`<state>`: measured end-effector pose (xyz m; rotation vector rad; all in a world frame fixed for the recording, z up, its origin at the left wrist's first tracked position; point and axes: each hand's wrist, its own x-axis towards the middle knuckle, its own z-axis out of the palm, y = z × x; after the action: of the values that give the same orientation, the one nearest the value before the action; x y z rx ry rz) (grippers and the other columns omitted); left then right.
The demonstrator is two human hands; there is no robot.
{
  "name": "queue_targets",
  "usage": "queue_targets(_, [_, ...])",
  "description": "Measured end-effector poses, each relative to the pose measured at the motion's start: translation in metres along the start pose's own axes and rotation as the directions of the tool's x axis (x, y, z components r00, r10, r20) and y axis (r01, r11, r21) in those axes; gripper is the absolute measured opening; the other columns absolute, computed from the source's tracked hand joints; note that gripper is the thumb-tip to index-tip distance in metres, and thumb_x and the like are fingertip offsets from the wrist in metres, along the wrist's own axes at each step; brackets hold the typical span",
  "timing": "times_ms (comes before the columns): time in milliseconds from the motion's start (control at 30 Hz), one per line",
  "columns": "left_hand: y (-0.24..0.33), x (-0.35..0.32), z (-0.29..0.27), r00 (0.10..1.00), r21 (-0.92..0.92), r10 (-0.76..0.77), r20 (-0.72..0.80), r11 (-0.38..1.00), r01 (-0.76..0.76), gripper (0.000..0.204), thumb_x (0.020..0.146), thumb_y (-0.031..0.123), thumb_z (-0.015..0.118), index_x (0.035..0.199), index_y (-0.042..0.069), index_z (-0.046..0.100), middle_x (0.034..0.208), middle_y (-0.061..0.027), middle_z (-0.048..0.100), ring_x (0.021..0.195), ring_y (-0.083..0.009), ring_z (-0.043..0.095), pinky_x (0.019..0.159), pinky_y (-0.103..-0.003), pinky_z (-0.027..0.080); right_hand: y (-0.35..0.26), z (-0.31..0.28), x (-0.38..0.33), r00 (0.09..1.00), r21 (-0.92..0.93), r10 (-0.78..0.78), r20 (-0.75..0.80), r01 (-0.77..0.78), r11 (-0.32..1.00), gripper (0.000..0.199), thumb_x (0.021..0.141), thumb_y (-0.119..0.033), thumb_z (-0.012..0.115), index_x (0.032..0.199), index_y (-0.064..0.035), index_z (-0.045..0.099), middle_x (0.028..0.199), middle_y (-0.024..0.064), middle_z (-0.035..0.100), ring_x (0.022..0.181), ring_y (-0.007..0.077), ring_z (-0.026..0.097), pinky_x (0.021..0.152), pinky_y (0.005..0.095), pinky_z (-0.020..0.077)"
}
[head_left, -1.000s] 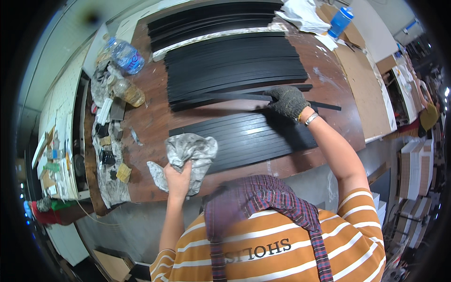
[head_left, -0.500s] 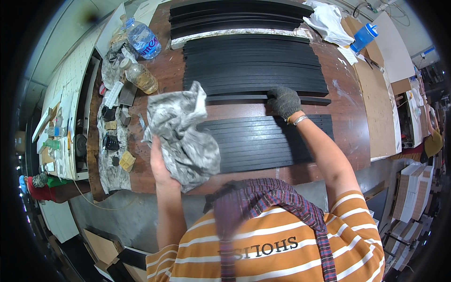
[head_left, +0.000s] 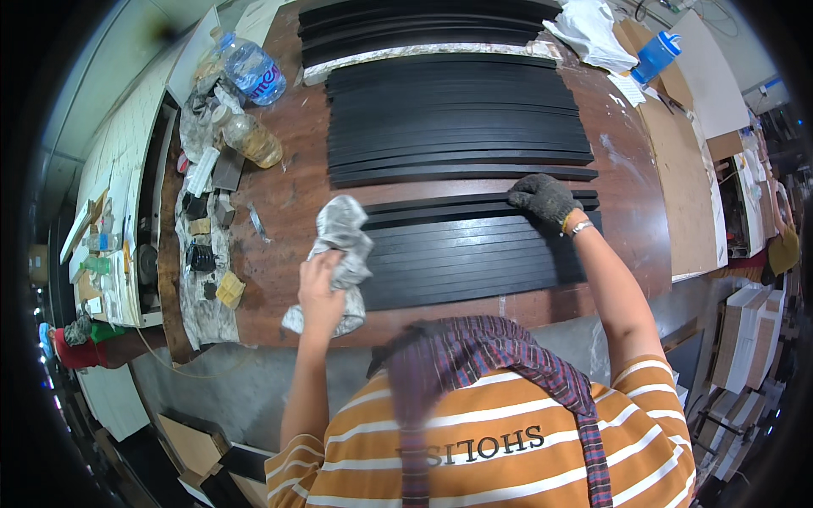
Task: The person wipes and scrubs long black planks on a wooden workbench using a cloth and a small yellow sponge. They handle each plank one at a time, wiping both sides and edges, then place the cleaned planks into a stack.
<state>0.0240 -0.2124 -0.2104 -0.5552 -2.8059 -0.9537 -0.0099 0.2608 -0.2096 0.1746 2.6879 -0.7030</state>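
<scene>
My bare left hand [head_left: 322,292] is closed round a crumpled, grey-stained white rag [head_left: 343,229] at the left ends of the nearest group of black strips [head_left: 474,262]. In a dark grey knitted glove, my right hand [head_left: 544,201] grips a long black strip [head_left: 440,207] near its right end. That strip lies along the far side of the nearest group, standing a little higher than the flat strips. Its underside and my fingertips are partly hidden. Beyond a narrow strip of brown tabletop lies a wider group of black strips [head_left: 449,110], side by side.
More black strips [head_left: 423,21] lie at the table's far edge. Bottles [head_left: 252,140], a scraper blade [head_left: 257,222] and a yellow sponge-like block [head_left: 229,289] are on the left. A white cloth [head_left: 589,34] and blue bottle [head_left: 656,56] stand at the far right.
The spread-out rag is now bunched lower in my left hand. My right hand has come nearer and rightward, onto a strip by the near group. Another strip now lies against the middle group.
</scene>
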Motion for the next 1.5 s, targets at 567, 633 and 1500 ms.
queue_targets(567, [0.172, 0.064, 0.044, 0.802, 0.069, 0.542, 0.250, 0.817, -0.573, 0.072, 0.077, 0.011, 0.071, 0.145, 0.026, 0.054, 0.149, -0.0067, 0.051, 0.134, -0.0261, 0.052, 0.114, -0.060, 0.034, -0.102, -0.003, -0.105, 0.978, -0.279, -0.188, -0.086, 0.157, 0.947, 0.035, 0.075, -0.033, 0.072, 0.097, -0.0060, 0.071, 0.088, 0.0197, 0.070, 0.087, 0.0385, 0.069, 0.079, 0.0456, 0.0544])
queue_targets(633, [0.154, 0.079, 0.040, 0.667, 0.275, 0.737, -0.105, 0.666, -0.693, 0.056, 0.083, 0.017, 0.067, 0.137, 0.027, 0.061, 0.140, -0.0032, 0.061, 0.127, -0.0248, 0.059, 0.111, -0.058, 0.038, -0.100, -0.015, -0.128, 0.954, -0.203, -0.258, -0.152, 0.225, 0.953, 0.041, 0.074, -0.035, 0.073, 0.103, -0.0063, 0.072, 0.096, 0.0189, 0.071, 0.091, 0.0384, 0.068, 0.081, 0.0457, 0.0544])
queue_targets(1500, [0.081, 0.165, -0.033, 0.875, -0.134, 0.003, -0.484, 0.988, -0.078, 0.038, 0.087, 0.006, 0.067, 0.125, 0.003, 0.065, 0.112, -0.0185, 0.072, 0.101, -0.0369, 0.071, 0.094, -0.044, 0.054, -0.132, 0.001, -0.187, 0.951, 0.055, 0.083, -0.298, -0.070, 0.996, 0.049, 0.069, -0.035, 0.083, 0.109, -0.0088, 0.072, 0.092, 0.0164, 0.072, 0.087, 0.0367, 0.070, 0.079, 0.0438, 0.0557])
